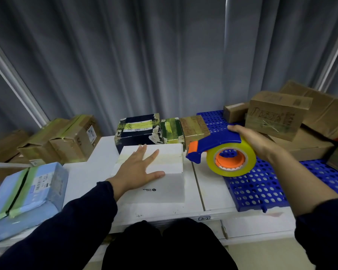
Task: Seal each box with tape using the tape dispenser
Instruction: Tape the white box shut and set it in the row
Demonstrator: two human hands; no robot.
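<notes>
The left hand point(137, 168) lies flat, fingers spread, on the white box point(150, 172), which already bears a tape strip. The right hand point(256, 140) grips the dispenser point(220, 151) just right of it. Taped boxes point(142, 129) sit beyond; brown boxes point(277, 115) past the right hand look unsealed.

White box point(164, 166) closed, flat, yellowish tape strip point(170, 157) across top; blue-orange tape dispenser point(219, 140), yellow roll point(249, 152), raised just right.

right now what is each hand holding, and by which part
The right hand grips the tape dispenser by the rear of its blue frame, over the tape roll. The left hand holds nothing; it rests flat, fingers spread, on the white box.
</notes>
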